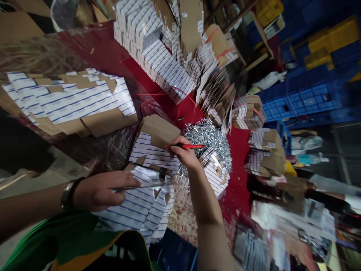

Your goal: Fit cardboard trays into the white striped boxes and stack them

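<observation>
This looks like a small packing workshop or storeroom: flat-packed printed cardboard cartons (166, 67) stand stacked on a red-covered workbench (239, 180) beside a heap of small zinc-coloured metal fasteners (207, 145). Blue plastic crates (299, 99), yellow crates (332, 41) and wooden shelving (228, 15) fill the dim, hard-to-read background.

Red pen (190, 146), thin metal rod (143, 185), above striped cartons (135, 201)

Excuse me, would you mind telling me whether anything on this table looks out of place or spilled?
Yes: a loose heap of small silver metal pieces lies unboxed on the red table covering, with a few strays nearby, so it looks spilled. A stack of flattened cartons also leans.
</observation>
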`<state>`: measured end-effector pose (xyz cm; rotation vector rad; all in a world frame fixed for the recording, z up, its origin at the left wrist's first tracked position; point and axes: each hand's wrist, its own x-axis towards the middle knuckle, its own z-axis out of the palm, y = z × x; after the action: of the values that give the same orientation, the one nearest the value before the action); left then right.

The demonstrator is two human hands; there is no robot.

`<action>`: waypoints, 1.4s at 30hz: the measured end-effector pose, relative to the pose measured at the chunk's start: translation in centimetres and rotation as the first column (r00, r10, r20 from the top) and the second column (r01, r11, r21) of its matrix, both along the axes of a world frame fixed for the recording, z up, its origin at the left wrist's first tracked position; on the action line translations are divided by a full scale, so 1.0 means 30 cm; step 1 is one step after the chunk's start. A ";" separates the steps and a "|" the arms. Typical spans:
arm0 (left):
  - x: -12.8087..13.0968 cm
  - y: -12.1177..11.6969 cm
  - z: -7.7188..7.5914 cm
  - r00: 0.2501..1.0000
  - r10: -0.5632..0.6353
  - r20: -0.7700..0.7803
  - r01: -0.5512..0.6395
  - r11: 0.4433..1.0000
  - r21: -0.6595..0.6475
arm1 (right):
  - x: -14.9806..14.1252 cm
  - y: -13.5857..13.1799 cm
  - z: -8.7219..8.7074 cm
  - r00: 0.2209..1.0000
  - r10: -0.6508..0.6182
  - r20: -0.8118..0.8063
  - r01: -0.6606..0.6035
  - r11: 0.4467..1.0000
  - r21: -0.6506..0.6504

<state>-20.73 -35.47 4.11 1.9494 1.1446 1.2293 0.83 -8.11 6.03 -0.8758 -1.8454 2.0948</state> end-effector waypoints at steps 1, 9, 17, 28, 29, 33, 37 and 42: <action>0.005 0.007 0.002 0.998 -0.061 0.009 0.061 0.998 0.012 | -0.002 -0.003 -0.002 1.000 -0.007 0.006 0.007 1.000 0.023; -0.036 0.009 0.049 0.931 -0.303 -0.203 0.270 0.947 -0.174 | -0.121 -0.175 -0.167 0.992 0.038 0.121 -0.112 0.703 0.702; -0.081 0.234 -0.092 0.876 0.334 -0.347 -0.418 0.885 -0.205 | -0.145 -0.214 -0.267 0.969 0.039 0.243 -0.224 0.547 0.806; 0.000 0.291 -0.143 0.799 0.520 -0.302 -0.552 0.833 -0.025 | -0.067 -0.055 -0.007 0.525 -0.761 -0.381 0.851 0.476 0.221; 0.003 0.269 -0.138 0.837 0.502 -0.220 -0.507 0.861 0.036 | -0.043 -0.010 0.048 0.503 -0.769 -0.396 0.862 0.480 0.162; 0.002 0.165 -0.123 0.977 0.201 0.076 -0.211 0.959 0.187 | 0.014 0.088 0.160 0.807 -0.553 -0.207 0.580 0.808 0.105; -0.031 0.071 -0.100 0.988 0.122 0.096 -0.126 0.991 0.046 | -0.047 0.014 0.049 0.997 0.064 0.036 -0.071 0.970 0.234; -0.096 0.082 -0.061 0.999 0.040 -0.020 -0.041 0.996 -0.079 | -0.115 -0.128 -0.185 0.984 0.048 0.171 -0.145 0.771 0.620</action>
<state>-23.62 -33.00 2.26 1.8912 1.2293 1.1704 -2.63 -11.96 0.49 -0.7683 -2.4845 1.2932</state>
